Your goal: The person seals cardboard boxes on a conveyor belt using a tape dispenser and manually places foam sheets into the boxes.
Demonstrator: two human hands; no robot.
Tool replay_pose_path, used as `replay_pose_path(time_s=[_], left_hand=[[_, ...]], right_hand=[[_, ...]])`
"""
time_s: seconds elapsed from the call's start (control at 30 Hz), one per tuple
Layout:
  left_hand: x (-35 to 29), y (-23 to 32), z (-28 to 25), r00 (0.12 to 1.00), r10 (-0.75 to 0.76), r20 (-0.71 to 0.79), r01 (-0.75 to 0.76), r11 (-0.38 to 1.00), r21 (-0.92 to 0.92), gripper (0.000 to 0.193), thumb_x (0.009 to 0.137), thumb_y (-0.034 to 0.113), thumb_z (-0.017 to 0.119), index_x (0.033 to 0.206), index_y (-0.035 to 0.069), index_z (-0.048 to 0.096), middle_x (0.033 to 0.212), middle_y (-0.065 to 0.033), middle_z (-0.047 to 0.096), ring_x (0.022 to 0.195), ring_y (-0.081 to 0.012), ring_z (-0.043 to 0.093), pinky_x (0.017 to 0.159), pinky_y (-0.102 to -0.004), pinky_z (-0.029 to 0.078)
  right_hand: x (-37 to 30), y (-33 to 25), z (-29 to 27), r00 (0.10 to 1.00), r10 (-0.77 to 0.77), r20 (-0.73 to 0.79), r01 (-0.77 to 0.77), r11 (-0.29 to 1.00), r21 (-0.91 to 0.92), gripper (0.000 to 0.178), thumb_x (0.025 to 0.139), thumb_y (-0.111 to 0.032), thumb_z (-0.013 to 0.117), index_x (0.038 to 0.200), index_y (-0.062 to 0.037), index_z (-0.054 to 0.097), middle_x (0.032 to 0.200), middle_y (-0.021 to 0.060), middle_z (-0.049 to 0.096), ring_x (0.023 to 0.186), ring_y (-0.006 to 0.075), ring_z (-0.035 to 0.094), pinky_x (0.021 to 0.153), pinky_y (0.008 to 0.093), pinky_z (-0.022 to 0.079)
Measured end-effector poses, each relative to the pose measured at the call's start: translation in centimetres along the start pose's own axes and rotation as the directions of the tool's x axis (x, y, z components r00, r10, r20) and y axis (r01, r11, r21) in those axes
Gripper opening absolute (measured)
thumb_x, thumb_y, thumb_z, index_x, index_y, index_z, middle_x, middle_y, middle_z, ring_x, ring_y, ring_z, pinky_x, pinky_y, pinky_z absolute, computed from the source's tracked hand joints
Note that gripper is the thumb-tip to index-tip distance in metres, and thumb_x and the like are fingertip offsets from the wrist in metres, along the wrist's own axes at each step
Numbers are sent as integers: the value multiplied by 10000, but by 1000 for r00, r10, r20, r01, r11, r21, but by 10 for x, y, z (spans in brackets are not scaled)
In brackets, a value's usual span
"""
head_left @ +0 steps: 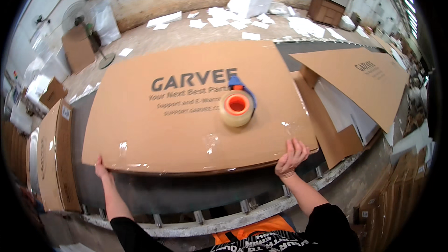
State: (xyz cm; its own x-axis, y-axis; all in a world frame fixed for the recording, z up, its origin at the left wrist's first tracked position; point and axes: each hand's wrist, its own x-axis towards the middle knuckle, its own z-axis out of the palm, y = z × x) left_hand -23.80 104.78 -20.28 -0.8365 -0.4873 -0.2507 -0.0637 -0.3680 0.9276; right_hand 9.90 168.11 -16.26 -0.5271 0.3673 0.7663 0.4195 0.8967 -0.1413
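A large flat cardboard box (pixel 186 135) with dark print lies across the dark belt in front of me. Strips of clear tape shine along its near edge. My left hand (pixel 101 168) holds the near left corner, most of its fingers hidden by the box. At the near right corner, my right hand (pixel 291 157) is closed over the edge, with its fingers bent on the top face. On the box, right of centre, rests a tape dispenser (pixel 253 97) with a blue frame and a roll of clear tape (pixel 234 121) on an orange hub.
To the right, a partly open carton (pixel 343 147) shows white contents. Several closed boxes (pixel 59 158) stand at the left end of the conveyor (pixel 154 191). Beyond it, white sheets (pixel 217 22) litter the floor near a standing fan (pixel 78 18). Stacked cartons (pixel 396 196) stand at lower right.
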Motion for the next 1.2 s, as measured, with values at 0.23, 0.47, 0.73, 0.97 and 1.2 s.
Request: replay_pose_path(time_s=[0.23, 0.47, 0.73, 0.97, 1.2], left_hand=[[-148, 0, -78, 992, -15, -122, -2, 990, -141, 458, 935, 331, 584, 1260, 9, 574, 1203, -117, 628, 1039, -304, 620, 908, -428, 514], [-493, -58, -25, 951, -23, -307, 105, 961, 255, 568, 960, 423, 556, 1372, 38, 489, 1216, -120, 600, 1065, -268, 579, 860, -421, 495], [-602, -2, -16, 543, -837, -71, 563, 300, 770, 632, 932, 448, 609, 1423, 78, 463, 1215, -58, 616, 1055, -181, 588, 908, -375, 487], [-387, 113, 17, 769, -220, 600, -476, 430, 767, 278, 897, 193, 665, 1137, 50, 662, 962, -20, 691, 869, -88, 629, 767, -270, 524], [-89, 122, -3, 860, 292, 419, -388, -160, 908, 708, 958, 547, 445, 1445, 38, 375, 1447, -201, 444, 1337, -322, 434, 1098, -396, 355]], right_hand=[[53, 61, 47, 996, -13, -85, 37, 956, 292, 494, 849, -303, 358, 1112, -10, 656, 1204, 149, 610, 1146, 339, 450, 1082, 501, 223], [157, 162, 178, 982, -186, -16, 163, 813, 560, 439, 881, -260, 356, 1131, -37, 639, 1238, 147, 590, 1237, 357, 468, 1112, 514, 269], [231, 117, 181, 876, -242, 418, -104, 751, 652, 561, 804, -213, 643, 1314, -7, 534, 1368, 188, 513, 1309, 337, 447, 1131, 417, 297], [245, -34, 190, 765, -252, 592, -368, 584, 724, 656, 817, -173, 613, 1412, 29, 425, 1498, 196, 319, 1384, 305, 338, 1127, 370, 300], [123, -157, 67, 797, -164, 581, -481, 408, 776, 620, 971, -164, 532, 1486, 28, 245, 1504, 191, 325, 1362, 308, 372, 1113, 396, 328]])
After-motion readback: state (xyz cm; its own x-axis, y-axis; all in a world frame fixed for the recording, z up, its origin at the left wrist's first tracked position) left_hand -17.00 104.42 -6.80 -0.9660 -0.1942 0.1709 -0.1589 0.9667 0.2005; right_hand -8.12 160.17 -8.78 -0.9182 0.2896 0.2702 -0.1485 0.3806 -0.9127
